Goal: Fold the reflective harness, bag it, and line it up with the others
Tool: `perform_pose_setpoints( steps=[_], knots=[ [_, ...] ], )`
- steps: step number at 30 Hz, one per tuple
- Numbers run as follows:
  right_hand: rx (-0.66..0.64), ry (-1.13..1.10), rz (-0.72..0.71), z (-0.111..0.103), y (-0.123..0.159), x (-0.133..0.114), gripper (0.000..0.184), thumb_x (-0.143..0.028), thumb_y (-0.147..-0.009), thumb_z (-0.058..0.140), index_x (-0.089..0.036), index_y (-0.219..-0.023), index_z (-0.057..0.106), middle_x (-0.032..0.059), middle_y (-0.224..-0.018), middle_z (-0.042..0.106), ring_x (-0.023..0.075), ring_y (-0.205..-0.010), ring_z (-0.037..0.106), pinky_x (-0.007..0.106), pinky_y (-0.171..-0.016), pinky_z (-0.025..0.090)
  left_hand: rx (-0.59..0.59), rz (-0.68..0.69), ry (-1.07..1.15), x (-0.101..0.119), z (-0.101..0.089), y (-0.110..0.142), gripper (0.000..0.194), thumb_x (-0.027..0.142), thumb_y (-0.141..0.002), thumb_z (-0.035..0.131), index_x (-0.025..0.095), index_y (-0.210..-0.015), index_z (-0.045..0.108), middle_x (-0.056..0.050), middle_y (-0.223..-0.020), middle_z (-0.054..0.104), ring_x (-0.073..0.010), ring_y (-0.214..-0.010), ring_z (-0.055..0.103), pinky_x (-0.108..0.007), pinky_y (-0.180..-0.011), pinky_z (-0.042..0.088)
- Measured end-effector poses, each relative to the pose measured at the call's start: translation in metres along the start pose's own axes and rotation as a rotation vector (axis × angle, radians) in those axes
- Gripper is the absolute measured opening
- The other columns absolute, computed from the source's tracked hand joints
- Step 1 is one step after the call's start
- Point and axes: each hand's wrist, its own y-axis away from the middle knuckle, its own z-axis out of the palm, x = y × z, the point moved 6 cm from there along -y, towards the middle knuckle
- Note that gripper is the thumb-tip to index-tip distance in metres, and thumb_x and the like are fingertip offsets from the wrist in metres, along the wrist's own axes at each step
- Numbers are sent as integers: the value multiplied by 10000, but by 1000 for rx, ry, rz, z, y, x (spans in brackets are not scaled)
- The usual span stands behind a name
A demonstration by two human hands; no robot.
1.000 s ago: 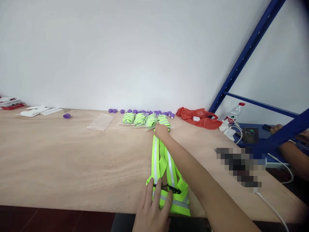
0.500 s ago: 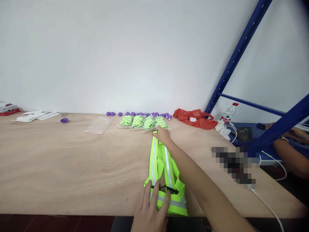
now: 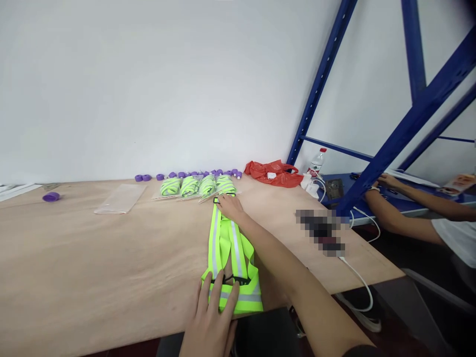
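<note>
A bright yellow-green vest (image 3: pixel 230 258) with silver stripes lies stretched out on the wooden table (image 3: pixel 92 267), running from the near edge away toward the wall. The left hand (image 3: pixel 211 322) rests flat on the near end of the vest, fingers spread and extended, pressing the fabric down just by a black strap that crosses it. The right hand (image 3: pixel 229 207) reaches far forward, arm straight, and lies on the far end of the vest; its fingers look loosely curled over the top of the fabric, though whether they pinch it cannot be told from this angle.

Just beyond the right hand, four rolled vests in clear bags (image 3: pixel 199 186) sit side by side in a row (all the same yellow-green). Behind them, close to the wall, a line of small purple caps (image 3: pixel 178 175) runs along the table, and one more purple cap (image 3: pixel 51 197) sits apart at the far left. An empty clear bag (image 3: pixel 119 199) lies flat to the left of the rolled vests. A crumpled red plastic bag (image 3: pixel 274 173) lies at the far right corner of the table, near a water bottle (image 3: pixel 317 161) and a blue metal rack (image 3: pixel 390 144). A white cable (image 3: pixel 359 282) trails over the table's right edge. Another person's arm (image 3: pixel 401 223) reaches in under the rack on the right.
</note>
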Motion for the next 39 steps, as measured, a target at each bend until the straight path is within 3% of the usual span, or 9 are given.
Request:
perform_pose_setpoints(
  steps=[4, 9, 13, 18, 23, 26, 29, 34, 39],
  knots=[
    [1, -7, -45, -6, 14, -1, 337, -284, -1040, 369, -142, -1203, 627, 159, -1255, 635, 270, -1157, 586, 368, -933, 473, 9, -1, 12, 1, 0, -1, 657, 130, -763, 572, 257, -1406, 532, -146, -1428, 523, -410, -1295, 459, -513, -935, 489],
    [-7, -29, -65, -6, 32, -8, 454, -443, -1033, 379, -122, -1173, 668, 182, -1401, 558, 316, -1157, 588, 421, -948, 488, 5, -3, 30, 1, -1, -2, 625, 162, -781, 584, 245, -1399, 535, -151, -1432, 513, -411, -1297, 445, -519, -953, 471],
    [32, -60, -55, 3, 45, -10, 515, -444, -1015, 436, -132, -1420, 497, 179, -1594, 326, 345, -1300, 487, 470, -999, 464, -8, -11, 47, 1, 0, -1, 602, 171, -805, 569, 244, -1402, 535, -158, -1424, 514, -412, -1291, 447, -525, -949, 473],
    [59, -124, -50, 12, 44, -4, 634, -470, -1025, 422, -123, -1547, 323, 194, -1630, 235, 354, -1442, 331, 505, -1097, 379, -44, -21, 65, 1, 2, 0, 625, 171, -824, 552, 253, -1442, 505, -151, -1453, 493, -421, -1322, 432, -537, -981, 454],
    [83, -163, -75, -14, 53, -6, 628, -449, -1018, 460, -115, -1539, 350, 197, -1633, 221, 367, -1483, 256, 546, -1130, 337, -80, -30, 71, 1, 1, 2, 657, 197, -846, 537, 276, -1492, 442, -133, -1508, 452, -408, -1342, 433, -536, -1004, 450],
    [228, -270, -152, -50, 95, -9, 585, -403, -1033, 429, -133, -1543, 340, 162, -1617, 288, 292, -1499, 249, 487, -1191, 293, -119, -36, 85, 1, 1, 2, 693, 186, -847, 540, 286, -1519, 402, -130, -1535, 425, -411, -1353, 432, -549, -1013, 449],
    [324, -444, -196, -71, 167, -7, 542, -388, -1038, 408, -197, -1540, 337, 128, -1543, 427, 246, -1441, 377, 450, -1182, 348, -147, -54, 98, 2, 1, 3, 698, 189, -858, 550, 299, -1528, 386, -121, -1558, 398, -417, -1375, 410, -558, -1024, 449],
    [267, -549, -132, -50, 278, -5, 530, -346, -1015, 488, -233, -1511, 339, 115, -1430, 561, 225, -1283, 576, 368, -1018, 539, -169, -53, 111, 2, -1, 2, 675, 207, -872, 573, 290, -1520, 402, -136, -1556, 395, -427, -1382, 404, -571, -1016, 468],
    [330, -405, -232, -31, 308, -20, 459, -315, -988, 550, -186, -1421, 473, 155, -1443, 548, 254, -1301, 569, 372, -1023, 545, -184, -53, 128, 0, -6, -2, 649, 204, -893, 575, 284, -1516, 409, -130, -1578, 367, -417, -1395, 397, -561, -1050, 450]
  ],
)
